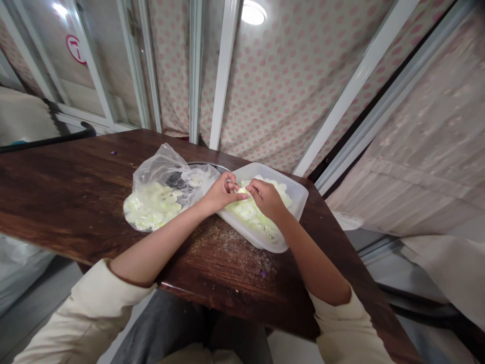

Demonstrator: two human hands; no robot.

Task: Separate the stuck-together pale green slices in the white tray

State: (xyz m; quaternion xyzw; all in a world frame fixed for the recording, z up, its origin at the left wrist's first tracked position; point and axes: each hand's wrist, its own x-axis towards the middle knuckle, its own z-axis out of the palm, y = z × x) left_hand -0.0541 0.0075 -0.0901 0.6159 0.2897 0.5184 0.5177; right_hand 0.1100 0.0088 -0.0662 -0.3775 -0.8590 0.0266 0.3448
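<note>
Both my hands meet above a translucent white plastic tub [299, 198] that holds a heap of pale green-white, petal-like pieces [250, 212]. Between the fingertips of my left hand [224, 193] and my right hand [264, 196] is a small pale yellow-white piece; its exact kind is too small to make out. My left thumb is stretched toward the right fingers, while the right hand pinches from the other side. Left of the tub lies a clear plastic bag [159, 174] with more pale yellow-green pieces [151, 205] inside.
The dark wooden table [76, 182] carries fine pale crumbs [227, 253] in front of the tub and small purple bits [262, 273]. A round metal rim [210, 164] shows behind the bag. Beyond the table stand framed glass panels with a pink-dotted curtain [280, 76].
</note>
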